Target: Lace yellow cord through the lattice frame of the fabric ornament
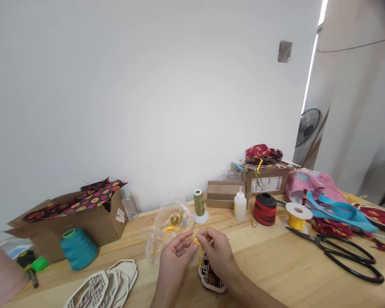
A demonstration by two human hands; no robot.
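Both hands meet over the table, their fingertips close together on a thin yellow cord (196,242). My left hand (177,253) pinches the cord between thumb and forefinger. From the other side my right hand (217,252) grips it too, with a short length hanging down between them. Partly under my right hand lies a wooden lattice panel (206,280) with dark patterned fabric inside its frame; the hand covers some of it. A clear plastic bag (158,233) with yellow cord and brass-coloured pieces in it sits just beyond my left hand.
Lattice frames (96,288) lie at front left, near a teal thread cone (78,249) and a fabric-filled box (112,222). Behind stand an olive thread spool (199,203), a glue bottle (240,207) and a red cord spool (265,211). Black scissors (335,248) lie right, by a yellow cord spool (297,211).
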